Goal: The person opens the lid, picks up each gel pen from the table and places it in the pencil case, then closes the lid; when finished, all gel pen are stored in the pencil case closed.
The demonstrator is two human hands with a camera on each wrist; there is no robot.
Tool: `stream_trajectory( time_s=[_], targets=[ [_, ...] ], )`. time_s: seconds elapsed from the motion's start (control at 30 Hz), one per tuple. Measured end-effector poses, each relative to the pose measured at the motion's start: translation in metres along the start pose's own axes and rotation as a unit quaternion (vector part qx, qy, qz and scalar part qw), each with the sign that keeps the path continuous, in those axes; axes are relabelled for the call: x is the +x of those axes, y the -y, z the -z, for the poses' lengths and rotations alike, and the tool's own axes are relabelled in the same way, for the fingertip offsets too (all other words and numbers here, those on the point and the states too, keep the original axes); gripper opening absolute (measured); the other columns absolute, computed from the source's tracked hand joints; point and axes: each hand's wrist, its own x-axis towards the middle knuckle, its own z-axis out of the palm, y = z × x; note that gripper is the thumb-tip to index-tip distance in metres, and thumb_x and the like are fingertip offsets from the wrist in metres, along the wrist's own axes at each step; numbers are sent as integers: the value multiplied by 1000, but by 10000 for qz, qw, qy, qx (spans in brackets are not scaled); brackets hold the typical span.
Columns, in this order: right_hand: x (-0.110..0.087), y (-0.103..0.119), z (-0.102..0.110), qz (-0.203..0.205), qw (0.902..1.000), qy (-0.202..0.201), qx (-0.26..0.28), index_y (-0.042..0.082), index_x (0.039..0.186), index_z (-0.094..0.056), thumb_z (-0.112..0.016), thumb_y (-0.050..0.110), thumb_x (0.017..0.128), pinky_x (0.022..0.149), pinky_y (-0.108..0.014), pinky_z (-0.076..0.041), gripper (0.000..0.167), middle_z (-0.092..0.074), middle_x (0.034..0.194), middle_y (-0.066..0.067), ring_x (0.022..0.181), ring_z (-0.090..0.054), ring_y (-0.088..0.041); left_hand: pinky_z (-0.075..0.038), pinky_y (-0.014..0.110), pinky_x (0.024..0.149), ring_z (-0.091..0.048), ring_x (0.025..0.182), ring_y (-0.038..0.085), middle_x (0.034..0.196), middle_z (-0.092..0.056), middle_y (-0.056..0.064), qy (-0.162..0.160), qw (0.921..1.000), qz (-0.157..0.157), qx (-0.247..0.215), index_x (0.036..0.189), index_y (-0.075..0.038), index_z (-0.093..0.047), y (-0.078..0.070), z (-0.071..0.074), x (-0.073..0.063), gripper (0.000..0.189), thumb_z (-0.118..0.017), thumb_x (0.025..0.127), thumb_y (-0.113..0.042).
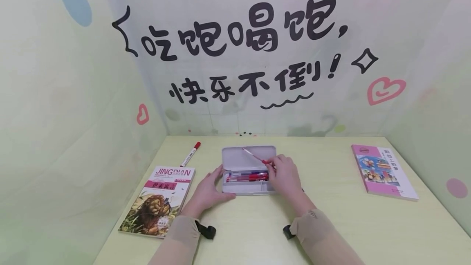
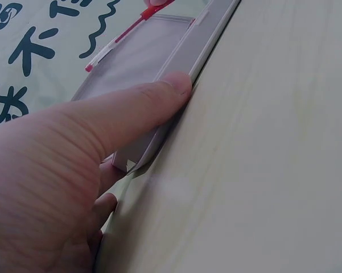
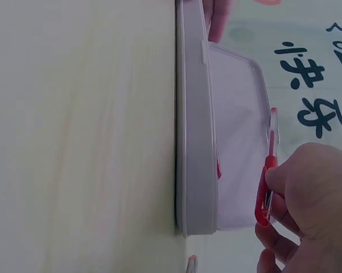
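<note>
A pale grey pencil case (image 1: 243, 189) stands on the table with its lid (image 1: 235, 158) raised at the back. Several pens (image 1: 246, 177), red ones among them, lie in its long compartment. My left hand (image 1: 209, 191) holds the left end of the case, thumb along the front wall and fingers round the side and back. Above the case's right part, my right hand (image 1: 287, 179) pinches a red pen (image 3: 271, 151) between thumb and fingers. That pen slants up to the left in front of the lid, clear of the other pens. The right hand hides part of the case's right end.
At the left lies a book with a lion cover (image 1: 154, 207); a red-capped marker (image 1: 190, 154) lies just behind it. A pink and white book (image 1: 382, 173) lies at the right. Printed fabric walls (image 1: 239, 122) enclose the table (image 1: 250, 232) at back and sides.
</note>
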Motion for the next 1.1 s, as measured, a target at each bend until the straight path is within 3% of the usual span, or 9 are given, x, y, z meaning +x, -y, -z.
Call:
stream_trajectory(
  time_s=[0.1, 0.27, 0.4, 0.8, 1.1],
  targets=[
    [1, 7, -4, 411, 9987, 106, -296, 11, 110, -77, -73, 20, 104, 90, -51, -59, 12, -71, 111, -9, 103, -63, -33, -27, 72, 135, -31, 166, 52, 177, -43, 5, -20, 10000, -4, 26, 175, -33, -30, 0, 0, 0, 126, -101, 73, -53],
    [3, 13, -14, 763, 9938, 347, -724, 16, 108, -79, -75, 22, 104, 100, -55, -59, 8, -74, 114, -7, 110, -65, -34, -27, 73, 135, -31, 165, 54, 177, -43, 6, -32, 10000, 26, 11, 175, -33, -31, 1, -1, 1, 125, -100, 73, -55],
    [4, 16, -18, 834, 9909, 559, -897, 19, 109, -80, -75, 24, 105, 105, -55, -59, 8, -74, 117, -5, 116, -64, -32, -29, 74, 133, -31, 165, 55, 178, -43, 6, -30, 10000, 50, 41, 175, -33, -31, 1, -1, 1, 125, -99, 73, -57],
    [4, 21, -23, 726, 9910, 803, -793, 21, 109, -81, -76, 23, 105, 101, -50, -57, 7, -71, 114, -1, 114, -59, -26, -29, 74, 134, -32, 164, 54, 177, -44, 6, -73, 10000, -41, 43, 175, -34, -31, 1, 0, 0, 124, -100, 73, -55],
    [3, 23, -27, 759, 9895, 717, -1004, 21, 110, -84, -77, 20, 103, 97, -48, -57, 10, -72, 111, -1, 110, -59, -26, -27, 72, 135, -33, 165, 53, 177, -44, 6, -71, 9999, -91, 15, 175, -33, -32, 1, 0, 0, 124, -100, 73, -55]
  ],
)
